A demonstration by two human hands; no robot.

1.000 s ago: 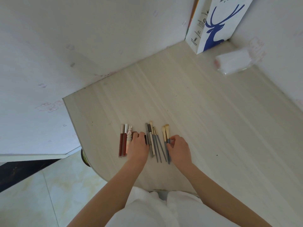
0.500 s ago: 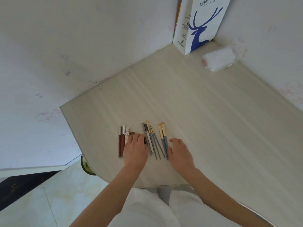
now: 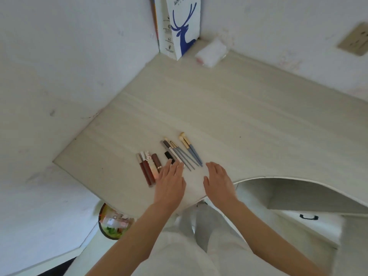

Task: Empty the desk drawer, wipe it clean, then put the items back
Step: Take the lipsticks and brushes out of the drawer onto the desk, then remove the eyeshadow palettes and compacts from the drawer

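Several makeup items lie in a row on the pale desk top (image 3: 229,108): lip gloss tubes (image 3: 147,170) on the left, slim pencils and liners (image 3: 175,154) in the middle, two blue-handled brushes (image 3: 191,150) on the right. My left hand (image 3: 171,182) hovers flat with straight fingers, its fingertips over the near ends of the pencils. My right hand (image 3: 219,182) is flat and empty just right of it, near the desk's front edge, touching no item. A white drawer front with a black handle (image 3: 308,217) shows below the desk at the right.
A white paper bag with a blue deer (image 3: 183,26) stands in the far corner against the walls, with a white plastic-wrapped pack (image 3: 211,53) beside it. A bin with rubbish (image 3: 113,224) sits on the floor under the desk's left edge. A wall socket (image 3: 356,41) is at the far right.
Both hands have drawn back from the row of items toward the desk's front edge and flattened. The camera has tilted, bringing the drawer front and the bin into view.
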